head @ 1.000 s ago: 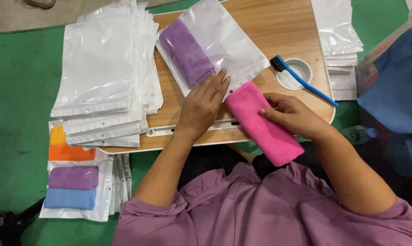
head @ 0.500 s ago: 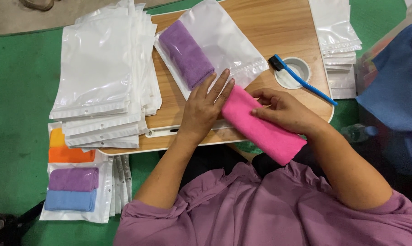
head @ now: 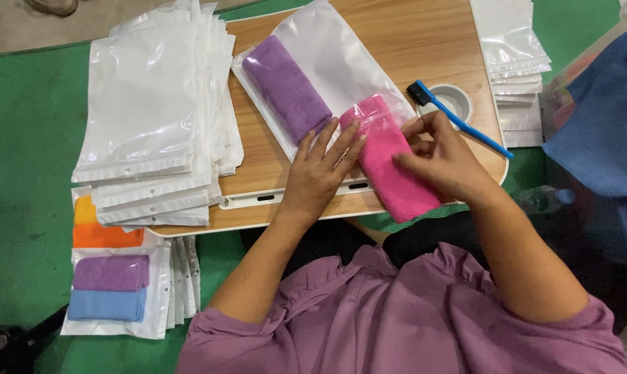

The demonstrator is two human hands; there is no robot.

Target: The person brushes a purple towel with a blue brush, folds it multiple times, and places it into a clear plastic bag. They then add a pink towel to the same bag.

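A clear-fronted white pouch (head: pixel 331 59) lies on the small wooden table (head: pixel 424 41) with a folded purple cloth (head: pixel 287 86) inside it at the left. The far end of a folded pink cloth (head: pixel 390 163) is partly inside the pouch's open mouth. My right hand (head: pixel 442 159) holds the pink cloth from the right, fingers at the pouch's edge. My left hand (head: pixel 320 173) rests flat on the pouch mouth, fingertips touching the pink cloth's left side.
A thick pile of empty pouches (head: pixel 154 111) covers the table's left side; more pouches (head: pixel 514 52) lie at the right. A blue brush (head: pixel 459 121) rests across a small white dish (head: pixel 452 104). Filled pouches with coloured cloths (head: pixel 112 287) lie on the green floor (head: pixel 22 138).
The pink cloth has moved up and forward, its end now slipped into the pouch mouth. Both hands moved with it toward the pouch.
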